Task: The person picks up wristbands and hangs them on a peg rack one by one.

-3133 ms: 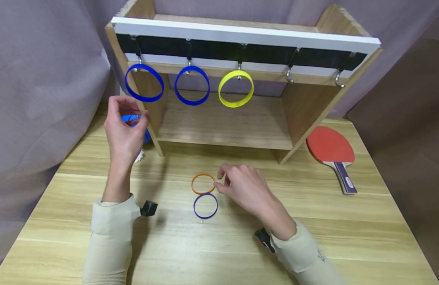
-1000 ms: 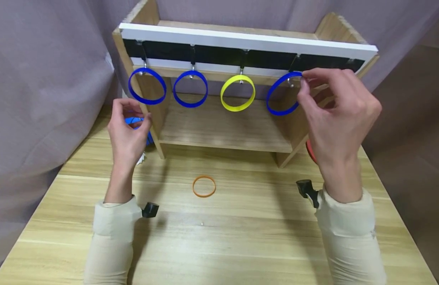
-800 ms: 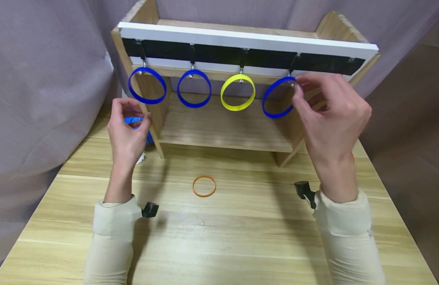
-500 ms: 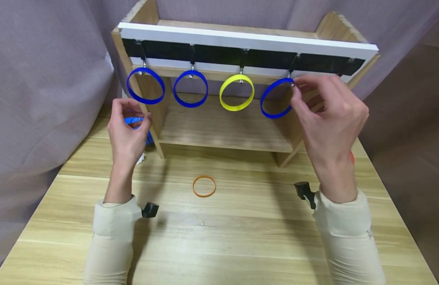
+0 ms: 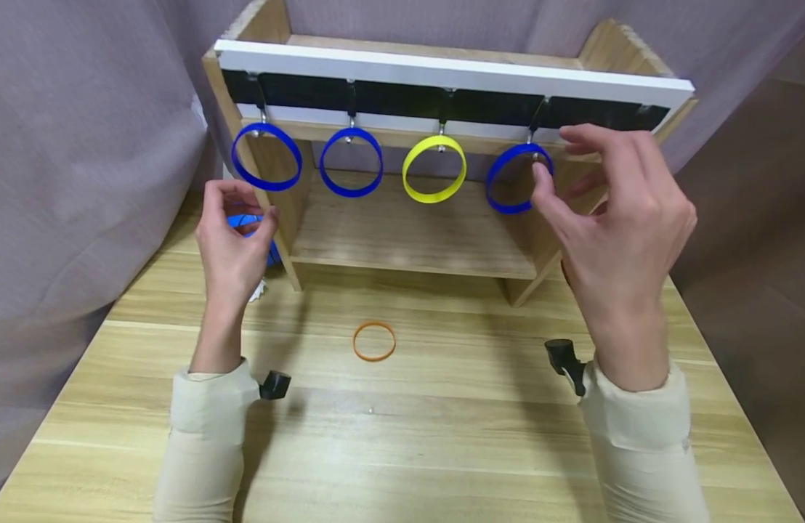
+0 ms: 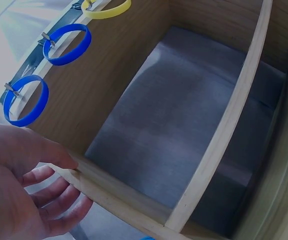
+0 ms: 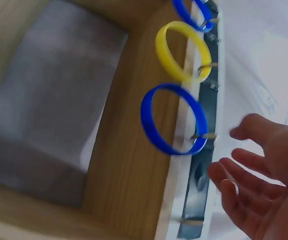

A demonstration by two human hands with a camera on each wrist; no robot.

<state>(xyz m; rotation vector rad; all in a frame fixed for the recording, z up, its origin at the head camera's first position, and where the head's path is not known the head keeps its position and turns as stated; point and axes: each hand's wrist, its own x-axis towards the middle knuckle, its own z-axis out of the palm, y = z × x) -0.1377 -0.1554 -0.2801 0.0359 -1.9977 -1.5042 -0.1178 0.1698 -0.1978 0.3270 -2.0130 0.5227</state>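
Observation:
In the head view, my left hand (image 5: 232, 247) is at the left side panel of the wooden shelf (image 5: 409, 247). The left wrist view shows its thumb on the panel edge (image 6: 109, 200), fingers curled along the outer side. My right hand (image 5: 628, 211) is raised at the right, thumb and fingers spread beside a blue silicone wristband (image 5: 507, 209). That band hangs from the fourth hook; in the right wrist view, the fingers stand apart from the blue band (image 7: 149, 125). Two more blue wristbands (image 5: 353, 194) and a yellow wristband (image 5: 435, 198) hang from the hooks to its left.
An orange wristband (image 5: 374, 359) lies on the wooden table (image 5: 402, 465). The right wrist view shows a bare end hook (image 7: 191, 221). A blue object (image 5: 274, 253) sits behind the left hand. The right hand and arm cover most of the red paddle.
My right hand has carried the blue wristband from the table up to the fourth hook and let go of it, drawing back to the right. The left hand has stayed in place.

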